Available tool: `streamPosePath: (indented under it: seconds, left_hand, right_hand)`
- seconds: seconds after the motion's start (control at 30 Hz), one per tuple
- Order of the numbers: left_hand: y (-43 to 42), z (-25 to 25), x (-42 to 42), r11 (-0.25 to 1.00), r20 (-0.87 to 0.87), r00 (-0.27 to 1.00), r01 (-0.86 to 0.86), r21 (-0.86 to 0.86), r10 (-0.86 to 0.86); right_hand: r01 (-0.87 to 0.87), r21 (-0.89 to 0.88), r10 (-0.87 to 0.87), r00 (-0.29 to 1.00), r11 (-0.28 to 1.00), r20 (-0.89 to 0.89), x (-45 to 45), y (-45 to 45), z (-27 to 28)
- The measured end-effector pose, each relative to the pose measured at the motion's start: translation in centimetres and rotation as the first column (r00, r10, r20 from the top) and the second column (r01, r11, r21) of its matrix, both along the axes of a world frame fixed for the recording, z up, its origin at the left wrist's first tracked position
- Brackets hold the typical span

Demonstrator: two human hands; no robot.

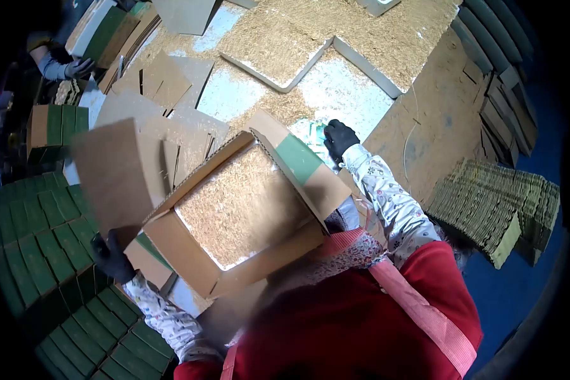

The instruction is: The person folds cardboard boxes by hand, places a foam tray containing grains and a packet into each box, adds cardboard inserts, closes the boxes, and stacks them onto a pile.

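Note:
An open cardboard box [183, 253] with raised flaps stands tilted in front of my body. Inside it lies a layer of light brown, shaving-like flakes [234, 202] with white edges. My left hand [114, 258], in a black glove, is at the box's lower left flap with thumb and fingers apart. Beyond the box's upper right side, my right hand [341, 139], also black-gloved, has its fingers curled at a crumpled green-and-white plastic wrapper [313, 133]. The fingertips are partly hidden.
Flakes [278, 38] cover the white tabletop [348, 88], with cardboard strips [367, 66] standing among them. Flat cardboard pieces [161, 82] lie at left. Green cartons [38, 234] are stacked lower left. Bundled cardboard sheets [481, 202] stand right. Another person's gloved hand [79, 68] shows upper left.

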State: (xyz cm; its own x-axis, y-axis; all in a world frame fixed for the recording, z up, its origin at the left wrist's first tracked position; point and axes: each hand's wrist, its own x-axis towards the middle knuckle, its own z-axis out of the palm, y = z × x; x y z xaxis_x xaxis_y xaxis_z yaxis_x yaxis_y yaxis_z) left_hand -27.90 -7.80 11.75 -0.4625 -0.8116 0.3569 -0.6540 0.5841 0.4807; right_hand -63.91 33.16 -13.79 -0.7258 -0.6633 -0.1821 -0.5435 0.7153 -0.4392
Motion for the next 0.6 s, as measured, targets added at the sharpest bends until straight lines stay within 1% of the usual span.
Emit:
streamPosePath:
  seconds: [0.03, 0.07, 0.1, 0.13, 0.17, 0.2, 0.23, 0.27, 0.3, 0.37, 0.4, 0.43, 0.47, 0.5, 0.53, 0.57, 0.6]
  left_hand:
    - [2.7, 1.6, -0.7, 0.999, -0.162, 0.986, -0.039, 0.032, 0.043]
    - [6.0, 2.6, -2.0, 0.999, -0.316, 0.948, -0.041, -0.001, 0.039]
    - [9.8, 3.9, -3.7, 0.997, -0.397, 0.915, -0.058, 0.042, 0.07]
    - [10.7, 3.4, -2.3, 0.986, -0.228, 0.961, 0.145, -0.078, -0.159]
    - [11.5, 2.9, -0.9, 0.921, -0.028, 0.93, 0.357, -0.156, -0.366]
    - [12.9, 3.6, -1.8, 0.757, 0.262, 0.79, 0.61, -0.236, -0.554]
    - [14.6, 4.3, -3.5, 0.529, 0.543, 0.553, 0.82, -0.219, -0.632]
    - [15.6, 4.1, -4.6, 0.481, 0.528, 0.407, 0.877, 0.004, -0.745]
    - [16.4, 3.7, -5.6, 0.4, 0.47, 0.261, 0.889, 0.223, -0.843]
    - [17.6, 1.6, -6.1, 0.375, 0.45, 0.123, 0.762, 0.528, -0.885]
    - [18.0, 0.6, -5.9, 0.397, 0.459, 0.146, 0.758, 0.517, -0.876]
    - [18.2, -0.4, -5.6, 0.388, 0.484, 0.098, 0.741, 0.548, -0.87]
    - [18.4, -1.4, -5.3, 0.384, 0.504, 0.054, 0.719, 0.58, -0.862]
    - [18.5, -2.3, -5.1, 0.413, 0.511, 0.084, 0.706, 0.575, -0.855]
    - [18.4, -3.0, -5.0, 0.404, 0.482, 0.09, 0.69, 0.601, -0.872]
    - [18.1, -3.1, -4.9, 0.387, 0.452, 0.089, 0.678, 0.625, -0.887]
    - [17.6, -2.7, -4.8, 0.399, 0.461, 0.098, 0.677, 0.619, -0.882]
  right_hand:
    - [-0.015, -0.001, 0.015, 1.0, 1.0, 0.001, -0.1, 0.1, 0.2]
    - [0.003, -0.026, -0.002, 0.998, 1.0, 0.058, -0.3, 0.2, 0.7]
    - [0.024, -0.051, -0.018, 0.993, 0.998, 0.115, -0.5, 0.2, 0.9]
    - [0.015, -0.105, -0.001, 0.991, 0.994, 0.135, -0.7, 0.5, 0.1]
    - [0.004, -0.111, 0.011, 0.991, 0.994, 0.133, -0.9, 0.9, -0.8]
    - [-0.019, -0.186, 0.048, 0.988, 0.982, 0.149, -1.2, 1.2, -1.6]
    - [-0.041, -0.26, 0.085, 0.983, 0.965, 0.162, -1.4, 1.4, -1.7]
    - [0.004, -0.255, 0.046, 0.981, 0.967, 0.19, -1.2, 1.2, -1.4]
    - [-0.007, -0.26, 0.057, 0.981, 0.966, 0.184, -1.0, 1.0, -1.6]
    - [0.156, -0.128, -0.147, 0.986, 0.979, 0.08, -0.5, -0.2, -2.3]
    - [0.453, -0.173, -0.388, 0.867, 0.874, 0.311, 0.0, -1.5, -0.3]
    - [0.431, -0.345, -0.392, 0.902, 0.834, 0.18, 0.2, -2.3, 2.1]
    - [0.526, -0.527, -0.307, 0.839, 0.667, 0.449, 0.9, -3.4, 5.6]
    - [0.331, -0.72, -0.144, 0.94, 0.609, 0.31, 2.7, -4.5, 13.0]
    - [0.006, -0.834, 0.021, 1.0, 0.552, 0.021, 4.4, -5.1, 19.0]
    - [-0.249, -0.823, 0.17, 0.967, 0.511, -0.188, 6.2, -6.0, 22.1]
    - [-0.598, -0.692, 0.241, 0.799, 0.404, -0.551, 7.6, -7.1, 23.5]
